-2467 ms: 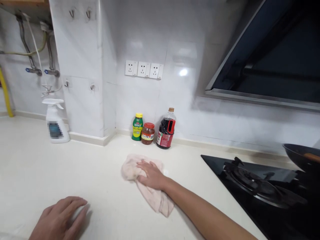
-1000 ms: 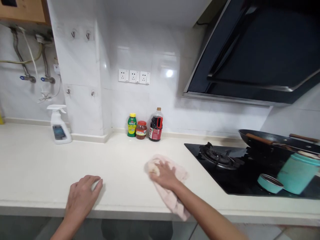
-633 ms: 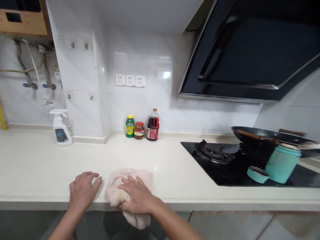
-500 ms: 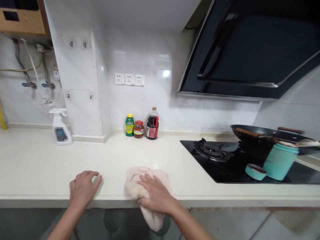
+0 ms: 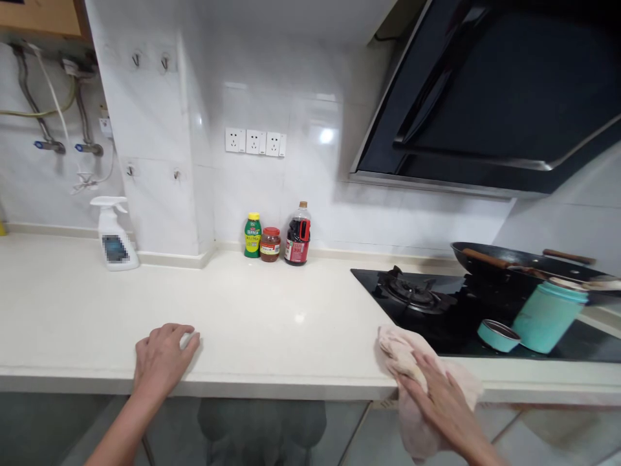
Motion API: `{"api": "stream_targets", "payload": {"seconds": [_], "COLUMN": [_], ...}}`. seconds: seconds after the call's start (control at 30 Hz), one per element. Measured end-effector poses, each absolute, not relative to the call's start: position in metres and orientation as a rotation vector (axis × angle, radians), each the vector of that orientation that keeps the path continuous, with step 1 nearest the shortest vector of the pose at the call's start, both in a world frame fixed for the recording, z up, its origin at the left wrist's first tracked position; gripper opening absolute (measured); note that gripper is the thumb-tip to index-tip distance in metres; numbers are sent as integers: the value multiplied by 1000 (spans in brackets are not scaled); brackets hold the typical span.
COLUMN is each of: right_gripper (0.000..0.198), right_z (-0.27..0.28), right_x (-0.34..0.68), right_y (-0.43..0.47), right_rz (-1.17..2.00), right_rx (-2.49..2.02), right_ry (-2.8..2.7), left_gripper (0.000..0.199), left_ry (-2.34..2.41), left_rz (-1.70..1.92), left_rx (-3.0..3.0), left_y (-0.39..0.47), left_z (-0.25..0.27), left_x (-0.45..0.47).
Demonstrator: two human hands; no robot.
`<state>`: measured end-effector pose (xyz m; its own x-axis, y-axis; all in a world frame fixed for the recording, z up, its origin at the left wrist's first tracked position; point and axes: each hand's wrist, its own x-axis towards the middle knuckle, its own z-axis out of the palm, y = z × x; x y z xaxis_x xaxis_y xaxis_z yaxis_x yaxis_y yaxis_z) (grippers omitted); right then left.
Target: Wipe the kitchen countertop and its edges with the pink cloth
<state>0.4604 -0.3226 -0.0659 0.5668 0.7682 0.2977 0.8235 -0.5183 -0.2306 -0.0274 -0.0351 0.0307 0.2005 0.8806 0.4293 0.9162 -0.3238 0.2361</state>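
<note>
My right hand (image 5: 440, 396) presses a pale pink cloth (image 5: 406, 342) onto the white countertop (image 5: 262, 317), beside the front left corner of the black gas stove (image 5: 466, 333). Part of the cloth hangs down over the counter's front edge, and some of it bunches under the fingers. Further left, my left hand (image 5: 165, 355) rests on the counter near the edge. Its fingers are loosely curved, the thumb stands apart, and it holds nothing.
A white spray bottle (image 5: 116, 239) stands at the left. Against the wall are a green bottle (image 5: 252, 238), a red-lidded jar (image 5: 270, 246) and a dark sauce bottle (image 5: 297, 239). The stove bears a wok (image 5: 524, 262), a teal canister (image 5: 550, 317) and a teal lid (image 5: 499, 336). A range hood (image 5: 485, 97) overhangs it.
My right hand has slid the cloth rightward along the counter, from the middle to the stove's corner. My left hand keeps its place. The view has shifted slightly.
</note>
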Motion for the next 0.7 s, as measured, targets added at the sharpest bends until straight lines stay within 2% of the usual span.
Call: {"api": "stream_targets", "payload": {"seconds": [0.1,0.2,0.3,0.43,0.57,0.7], "right_gripper": [67,58,64,61,58,61], "right_z": [-56,-39,-23,-12,-10,-16], "right_x": [406,327,250,179,153,177], "right_y": [-299,-265,-227,-184,-164,-175], "right_rz": [-297,-215,-108,-74,-75,-65], "right_rx": [-2303,-2168,-2002,-1719,-1631,-1556], "right_ry": [-1392,-1597,-1860,-2132,-2194,-2146], "left_gripper": [38,38,38,37,39,42], "left_ry": [-1780,-1768,-1756,-1760,-1760,-1816], "left_rz": [-777,-784,-796,-801,-801,-792], "left_rx": [-2371,-2371,-2369,-2369,-2372,-2349], "left_y": [-36,-37,-38,-38,-37,-36], "left_z": [31,32,32,32,32,34], "left_x": [-26,-26,-26,-26,-28,-30]}}
